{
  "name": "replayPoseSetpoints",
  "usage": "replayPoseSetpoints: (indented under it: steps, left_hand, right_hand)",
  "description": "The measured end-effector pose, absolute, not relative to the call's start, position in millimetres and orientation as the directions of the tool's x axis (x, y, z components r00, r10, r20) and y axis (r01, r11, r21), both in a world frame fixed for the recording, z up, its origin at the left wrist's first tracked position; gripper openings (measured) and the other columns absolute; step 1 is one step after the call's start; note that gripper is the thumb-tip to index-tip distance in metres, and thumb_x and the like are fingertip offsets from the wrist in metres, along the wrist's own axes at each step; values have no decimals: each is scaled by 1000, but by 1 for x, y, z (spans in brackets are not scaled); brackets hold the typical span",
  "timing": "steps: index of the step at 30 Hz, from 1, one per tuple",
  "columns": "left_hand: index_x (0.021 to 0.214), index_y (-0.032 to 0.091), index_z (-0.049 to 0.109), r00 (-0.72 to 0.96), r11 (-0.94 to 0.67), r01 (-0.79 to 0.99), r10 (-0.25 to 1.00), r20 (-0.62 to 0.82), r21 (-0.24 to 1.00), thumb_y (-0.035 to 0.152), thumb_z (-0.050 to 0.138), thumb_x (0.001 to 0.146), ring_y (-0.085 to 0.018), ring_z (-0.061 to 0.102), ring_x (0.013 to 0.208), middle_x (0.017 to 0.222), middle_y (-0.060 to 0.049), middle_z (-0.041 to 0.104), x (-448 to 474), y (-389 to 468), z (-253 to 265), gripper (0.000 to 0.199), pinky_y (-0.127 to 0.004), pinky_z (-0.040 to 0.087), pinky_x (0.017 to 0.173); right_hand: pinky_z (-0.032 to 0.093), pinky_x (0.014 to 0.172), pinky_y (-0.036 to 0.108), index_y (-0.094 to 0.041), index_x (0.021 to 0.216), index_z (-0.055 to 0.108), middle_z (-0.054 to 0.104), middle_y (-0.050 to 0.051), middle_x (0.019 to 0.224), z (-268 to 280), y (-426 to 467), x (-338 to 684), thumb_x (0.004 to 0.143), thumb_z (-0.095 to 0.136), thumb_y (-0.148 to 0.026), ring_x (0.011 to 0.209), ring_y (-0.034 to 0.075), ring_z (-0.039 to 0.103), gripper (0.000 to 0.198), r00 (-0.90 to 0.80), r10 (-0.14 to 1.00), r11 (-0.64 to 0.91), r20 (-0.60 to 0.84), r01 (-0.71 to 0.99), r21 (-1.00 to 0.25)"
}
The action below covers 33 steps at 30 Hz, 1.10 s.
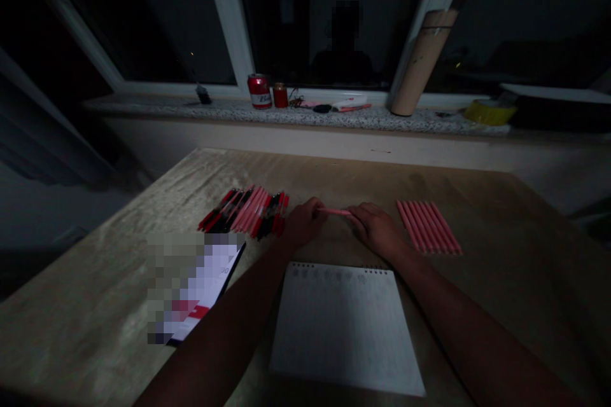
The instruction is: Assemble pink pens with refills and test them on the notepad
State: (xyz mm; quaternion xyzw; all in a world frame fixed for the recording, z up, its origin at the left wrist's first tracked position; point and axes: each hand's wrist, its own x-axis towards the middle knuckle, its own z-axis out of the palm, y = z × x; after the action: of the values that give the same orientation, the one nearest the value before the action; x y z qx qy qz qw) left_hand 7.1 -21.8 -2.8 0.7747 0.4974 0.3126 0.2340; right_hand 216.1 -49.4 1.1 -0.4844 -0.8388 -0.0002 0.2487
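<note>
A pink pen is held level between my two hands, just above or on the table beyond the notebook. My left hand has its fingers closed round the pen's left end. At the other end, my right hand pinches the pen with thumb and fingers. Left of my hands lies a bunch of red, black and pink pens, packed side by side. To the right, several pink pens form a neat slanted row. A spiral notebook lies open between my forearms, with faint marks along its top.
A lit screen device, partly blurred out, lies beside my left forearm. On the windowsill stand a red can, a small jar, a leaning cardboard tube and a roll of yellow tape. The room is dim.
</note>
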Motion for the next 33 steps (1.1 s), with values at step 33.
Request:
replayPoseSetpoints:
  steps: [33]
  left_hand:
    - [81,17,52,325,-415,610,908,265,675,41,40,86,-12,51,61,67,1,56,8,-23,-1,27,-21,33,55]
  right_hand:
    - [42,74,30,-17,104,64,63,9,85,3,-50,215,93,38,-33,82,20,55,32,-413,811,533,415,814,-231]
